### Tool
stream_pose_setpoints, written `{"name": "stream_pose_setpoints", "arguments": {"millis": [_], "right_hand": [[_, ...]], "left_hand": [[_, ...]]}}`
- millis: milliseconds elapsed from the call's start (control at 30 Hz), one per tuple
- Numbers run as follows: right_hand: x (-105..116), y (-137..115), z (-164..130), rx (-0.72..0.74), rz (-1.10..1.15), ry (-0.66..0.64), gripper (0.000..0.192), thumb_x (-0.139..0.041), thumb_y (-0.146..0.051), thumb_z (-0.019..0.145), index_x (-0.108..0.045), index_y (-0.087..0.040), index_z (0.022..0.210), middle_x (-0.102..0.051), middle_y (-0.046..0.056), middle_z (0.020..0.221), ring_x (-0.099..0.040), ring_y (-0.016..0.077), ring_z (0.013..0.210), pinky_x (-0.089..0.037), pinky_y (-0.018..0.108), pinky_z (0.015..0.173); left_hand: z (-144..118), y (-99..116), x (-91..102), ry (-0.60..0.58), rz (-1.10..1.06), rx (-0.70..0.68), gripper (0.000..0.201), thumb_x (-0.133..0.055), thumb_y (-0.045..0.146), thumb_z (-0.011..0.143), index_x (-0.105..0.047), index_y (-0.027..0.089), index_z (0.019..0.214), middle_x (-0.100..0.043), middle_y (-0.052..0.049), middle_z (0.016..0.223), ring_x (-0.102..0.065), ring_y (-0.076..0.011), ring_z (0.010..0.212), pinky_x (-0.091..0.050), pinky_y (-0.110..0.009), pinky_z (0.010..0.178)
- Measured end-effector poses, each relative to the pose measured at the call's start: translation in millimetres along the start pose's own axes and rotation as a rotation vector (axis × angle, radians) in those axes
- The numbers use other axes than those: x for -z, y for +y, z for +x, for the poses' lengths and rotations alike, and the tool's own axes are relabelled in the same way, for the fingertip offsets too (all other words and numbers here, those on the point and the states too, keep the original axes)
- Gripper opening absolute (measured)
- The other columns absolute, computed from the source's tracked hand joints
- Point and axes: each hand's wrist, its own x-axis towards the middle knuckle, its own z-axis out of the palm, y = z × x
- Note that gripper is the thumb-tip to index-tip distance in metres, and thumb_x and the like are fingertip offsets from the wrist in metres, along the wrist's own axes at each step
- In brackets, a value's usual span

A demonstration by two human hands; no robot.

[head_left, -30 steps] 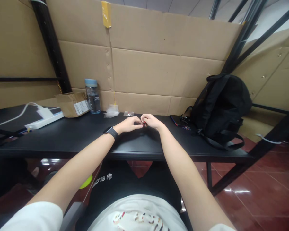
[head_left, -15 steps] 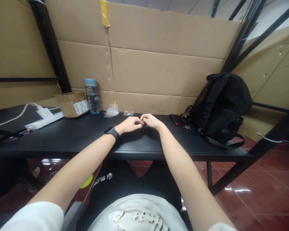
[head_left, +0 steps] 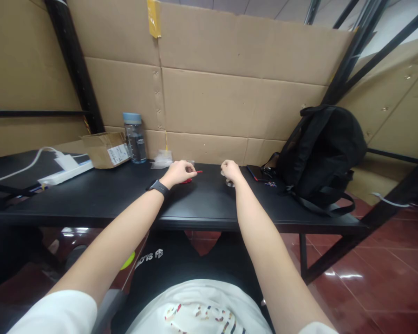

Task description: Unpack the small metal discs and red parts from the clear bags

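Note:
My left hand [head_left: 179, 172] is over the middle of the black table, fingers pinched on a thin red cord [head_left: 199, 171]. One end of the cord sticks out to the right of the fingertips, and more red shows below the hand. To the right, apart from it, my right hand [head_left: 230, 170] is closed, its fingers curled in. A small shiny silver round piece [head_left: 230, 183] shows just beneath this hand; its kind is too small to make out, and the fingers partly hide it. A dark watch [head_left: 158, 186] sits on my left wrist.
Along the back of the black table [head_left: 101, 199] stand an open cardboard box [head_left: 102, 150], a water bottle [head_left: 135, 139] and clear plastic bags [head_left: 162, 159]. A white power strip [head_left: 66, 174] lies left. A phone [head_left: 253, 172] and a black backpack [head_left: 323, 153] are right.
My hands were together at the middle; now they are apart. The left has drawn left with the red cord, and the right has shifted right with the silver piece.

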Motion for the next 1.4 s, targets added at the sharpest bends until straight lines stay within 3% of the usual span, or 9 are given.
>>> {"name": "stream_pose_setpoints", "arguments": {"millis": [133, 267, 500, 900, 1067, 1167, 1267, 1400], "right_hand": [[12, 21, 6, -0.206, -0.186, 0.043, 0.019, -0.057, -0.016, 0.082, -0.073, -0.015, 0.093, -0.075, 0.017, 0.094, -0.073, 0.026, 0.087, -0.051, 0.03, 0.076], [12, 34, 11, -0.234, -0.308, 0.022, 0.028, -0.059, -0.019, 0.083, -0.075, -0.013, 0.106, -0.074, 0.023, 0.111, -0.072, 0.031, 0.105, -0.052, 0.032, 0.083], [2, 35, 14, -0.199, -0.407, -0.102, 0.028, -0.066, -0.019, 0.08, -0.078, -0.011, 0.103, -0.076, 0.022, 0.104, -0.074, 0.0275, 0.1, -0.053, 0.029, 0.079], [-1, 39, 17, -0.161, -0.359, -0.146, 0.023, -0.064, -0.019, 0.078, -0.078, -0.014, 0.095, -0.076, 0.018, 0.105, -0.074, 0.026, 0.096, -0.052, 0.029, 0.078], [-5, 37, 11, -0.127, -0.313, -0.2, 0.019, -0.062, -0.022, 0.08, -0.075, -0.017, 0.092, -0.077, 0.014, 0.094, -0.072, 0.0234, 0.089, -0.051, 0.028, 0.077], [-9, 32, 4, -0.086, -0.328, -0.183, 0.022, -0.057, -0.027, 0.086, -0.073, -0.022, 0.1, -0.075, 0.01, 0.104, -0.068, 0.026, 0.102, -0.051, 0.035, 0.089], [-11, 27, -1, -0.086, -0.382, -0.152, 0.025, -0.055, -0.032, 0.088, -0.071, -0.023, 0.104, -0.069, 0.014, 0.122, -0.061, 0.0315, 0.119, -0.048, 0.046, 0.099], [-11, 25, 0, -0.092, -0.425, -0.174, 0.028, -0.06, -0.035, 0.085, -0.07, -0.021, 0.108, -0.064, 0.017, 0.128, -0.057, 0.0345, 0.124, -0.047, 0.05, 0.101]], "left_hand": [[0, -29, 15.8, -0.004, 0.014, 0.169, 0.028, -0.073, 0.047, 0.074, -0.08, 0.021, 0.083, -0.077, -0.005, 0.078, -0.067, -0.0216, 0.074, -0.045, -0.03, 0.066], [-2, -43, 25.4, -0.014, 0.1, 0.199, 0.028, -0.076, 0.05, 0.069, -0.081, 0.024, 0.076, -0.076, -0.003, 0.075, -0.065, -0.0201, 0.069, -0.043, -0.029, 0.063], [-1, -43, 21.1, -0.115, 0.099, 0.132, 0.021, -0.079, 0.046, 0.065, -0.081, 0.026, 0.07, -0.076, -0.002, 0.072, -0.065, -0.0194, 0.067, -0.044, -0.029, 0.063], [0, -44, 19.4, -0.13, 0.082, 0.148, 0.026, -0.081, 0.045, 0.06, -0.079, 0.023, 0.075, -0.075, -0.002, 0.073, -0.064, -0.0183, 0.065, -0.043, -0.028, 0.06], [1, -47, 17.8, -0.153, 0.074, 0.126, 0.029, -0.079, 0.049, 0.063, -0.078, 0.022, 0.075, -0.075, -0.002, 0.073, -0.064, -0.0181, 0.066, -0.042, -0.028, 0.059], [1, -47, 16.8, -0.163, 0.07, 0.136, 0.033, -0.08, 0.05, 0.062, -0.077, 0.022, 0.081, -0.075, -0.003, 0.076, -0.064, -0.0188, 0.068, -0.044, -0.028, 0.061], [1, -46, 15.9, -0.123, 0.079, 0.149, 0.046, -0.082, 0.051, 0.059, -0.076, 0.02, 0.093, -0.076, -0.005, 0.088, -0.067, -0.0212, 0.076, -0.047, -0.029, 0.067], [1, -43, 15.3, -0.113, 0.083, 0.15, 0.051, -0.081, 0.054, 0.063, -0.074, 0.019, 0.1, -0.075, -0.008, 0.099, -0.068, -0.0247, 0.087, -0.049, -0.031, 0.076]]}}
